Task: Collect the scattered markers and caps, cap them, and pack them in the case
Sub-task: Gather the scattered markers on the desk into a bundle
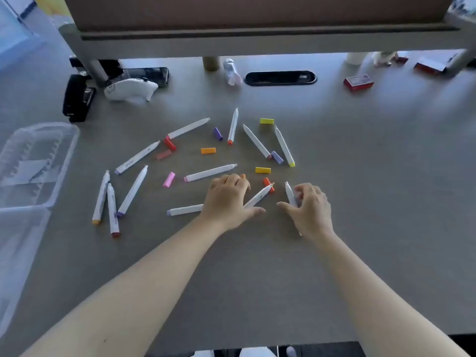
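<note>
Several white markers and loose coloured caps lie scattered on the grey desk. My left hand lies knuckles-up over a slanted white marker that sticks out between thumb and fingers. A bit of orange shows at its fingertips. Another marker runs under its wrist side. My right hand grips a white marker, tip pointing away. An orange-red cap and a yellow cap lie just beyond my hands. The clear plastic case stands open at the left.
Pink, orange, purple, red and yellow caps lie mid-desk. At the back are a black stapler, a white device, a phone, a cable slot and a red box.
</note>
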`<state>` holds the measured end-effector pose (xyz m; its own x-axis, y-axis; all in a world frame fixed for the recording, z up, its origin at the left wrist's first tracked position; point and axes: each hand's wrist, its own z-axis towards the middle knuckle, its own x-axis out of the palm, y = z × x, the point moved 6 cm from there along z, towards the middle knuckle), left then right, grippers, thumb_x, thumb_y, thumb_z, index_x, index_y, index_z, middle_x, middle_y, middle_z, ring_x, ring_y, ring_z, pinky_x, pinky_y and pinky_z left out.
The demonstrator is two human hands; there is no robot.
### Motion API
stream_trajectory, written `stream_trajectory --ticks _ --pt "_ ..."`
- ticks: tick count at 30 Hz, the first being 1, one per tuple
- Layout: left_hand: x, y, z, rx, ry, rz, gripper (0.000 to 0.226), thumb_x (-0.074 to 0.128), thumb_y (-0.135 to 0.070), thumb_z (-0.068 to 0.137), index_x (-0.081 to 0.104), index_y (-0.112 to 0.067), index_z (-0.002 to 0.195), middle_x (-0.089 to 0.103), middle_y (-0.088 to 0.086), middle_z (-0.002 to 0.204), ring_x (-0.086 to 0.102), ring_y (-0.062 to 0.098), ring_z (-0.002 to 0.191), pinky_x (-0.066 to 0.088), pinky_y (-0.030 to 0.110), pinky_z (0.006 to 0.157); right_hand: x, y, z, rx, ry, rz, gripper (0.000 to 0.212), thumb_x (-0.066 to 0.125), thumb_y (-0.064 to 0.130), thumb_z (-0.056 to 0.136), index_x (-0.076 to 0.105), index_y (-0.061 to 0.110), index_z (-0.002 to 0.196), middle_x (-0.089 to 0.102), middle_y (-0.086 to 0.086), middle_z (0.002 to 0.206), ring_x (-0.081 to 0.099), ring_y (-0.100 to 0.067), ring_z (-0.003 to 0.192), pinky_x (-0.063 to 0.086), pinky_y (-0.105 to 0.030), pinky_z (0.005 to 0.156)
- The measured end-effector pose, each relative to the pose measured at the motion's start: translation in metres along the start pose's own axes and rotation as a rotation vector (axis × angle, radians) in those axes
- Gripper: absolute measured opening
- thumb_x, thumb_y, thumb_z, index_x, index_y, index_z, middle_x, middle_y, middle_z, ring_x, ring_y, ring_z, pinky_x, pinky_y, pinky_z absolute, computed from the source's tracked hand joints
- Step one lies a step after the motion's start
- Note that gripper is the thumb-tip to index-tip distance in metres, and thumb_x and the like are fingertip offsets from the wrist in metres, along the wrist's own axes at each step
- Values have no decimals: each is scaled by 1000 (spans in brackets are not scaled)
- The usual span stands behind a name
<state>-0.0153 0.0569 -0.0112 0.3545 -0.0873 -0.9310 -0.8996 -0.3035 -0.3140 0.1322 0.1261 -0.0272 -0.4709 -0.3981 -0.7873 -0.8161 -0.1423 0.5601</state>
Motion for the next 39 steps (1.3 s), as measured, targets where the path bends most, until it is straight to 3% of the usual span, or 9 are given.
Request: stream_trajectory --ticks 8,11,15,18,22,26,29,33,39 --pt "14 -2 15 -37 -18 85 40 60 -50 79 60 -13 94 50 4 109 41 22 110 28 32 91 -1 -9 9 43 -42 -80 21 60 31 86 59 11 92 61 -4 97 52 -24 96 31 -32 86" --pt "4 1 14 -69 -56 -85 36 65 -43 78 61 -10 92 51 5 108 42 21 110 27 29 89 -6 -8 10 72 -30 63 17 58 29 88 55 12 87 54 2 78 49 -21 81 37 -34 83" --pt "-16 11 4 -114 -40 -436 21 65 -29 81 51 -15 74 51 0 81 44 15 78 32 17 61 -10 3 10 113 -9 459 18 51 20 92 42 18 77 52 2 70 53 -21 63 41 -28 58" --pt "-28 32 -10 -199 -39 -667 27 58 -17 88 39 -20 69 43 -6 66 47 13 65 38 9 57 -9 22 9 111 8 612 25 45 17 95 34 24 73 53 -2 69 49 -15 51 41 -22 50" --pt "-38 64 -29 -235 -14 -548 21 64 -20 83 46 -12 88 45 -8 73 45 10 70 34 3 62 -2 46 8 69 48 630 21 46 19 95 39 23 75 50 2 65 44 -5 45 35 -16 43" --pt "-27 86 -35 -239 84 -360 35 71 -25 77 55 -8 103 50 1 101 43 11 95 36 24 86 11 55 4 81 104 674 8 52 16 92 48 12 86 48 1 64 41 -7 42 35 -18 41" --pt "-14 95 -34 -259 146 -206 28 70 -28 77 54 -12 94 45 0 94 44 15 87 34 25 73 19 54 0 113 131 714 18 53 14 91 47 15 74 47 -1 62 41 -2 34 38 -12 37" --pt "-12 92 -30 -271 169 -151 29 65 -28 82 41 -18 69 42 -4 69 45 20 76 28 26 56 20 47 1 154 104 738 22 51 12 93 49 15 71 51 -3 64 46 -14 50 45 -12 42" --pt "-26 82 -16 -268 65 -426 18 54 -24 90 41 -14 84 45 -3 73 45 22 84 27 24 59 -1 44 23 116 23 729 14 50 21 94 57 12 86 50 -1 60 45 -2 34 39 -14 39"
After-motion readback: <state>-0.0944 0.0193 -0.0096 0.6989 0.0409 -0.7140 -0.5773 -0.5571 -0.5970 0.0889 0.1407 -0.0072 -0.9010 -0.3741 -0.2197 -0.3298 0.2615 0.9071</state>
